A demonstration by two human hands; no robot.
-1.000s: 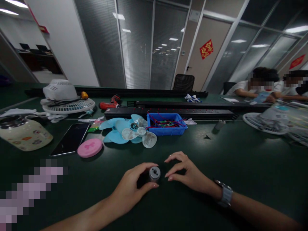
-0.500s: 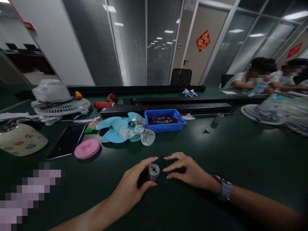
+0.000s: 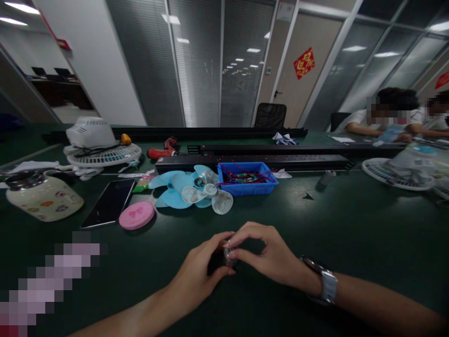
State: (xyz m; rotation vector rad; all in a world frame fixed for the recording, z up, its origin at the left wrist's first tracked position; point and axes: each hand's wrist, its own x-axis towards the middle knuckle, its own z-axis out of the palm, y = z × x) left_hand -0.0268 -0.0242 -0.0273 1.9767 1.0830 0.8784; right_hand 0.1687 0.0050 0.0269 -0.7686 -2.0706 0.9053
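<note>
A small grey metal cylinder [image 3: 230,260] stands upright on the dark green table in front of me, its top largely covered by fingers. My left hand [image 3: 202,264] curls around its left side, thumb at the near side and fingers at the far side. From the right, my right hand [image 3: 268,252] reaches over with thumb and forefinger pinched at the cylinder's top. Whether a smaller part sits between those fingertips I cannot make out. A watch [image 3: 324,283] is on my right wrist.
Beyond my hands lie blue and clear fan blades [image 3: 175,189] and a blue bin [image 3: 247,180] of wired boards. Leftward are a pink round lid [image 3: 136,215], a tablet [image 3: 110,201] and a cream pot [image 3: 45,196]. Another cylinder [image 3: 327,178] stands right. People sit at far right.
My right hand has moved left, its spread fingers now pinching at the cylinder's top. My left hand keeps its curl around the cylinder. The whole view has shifted slightly.
</note>
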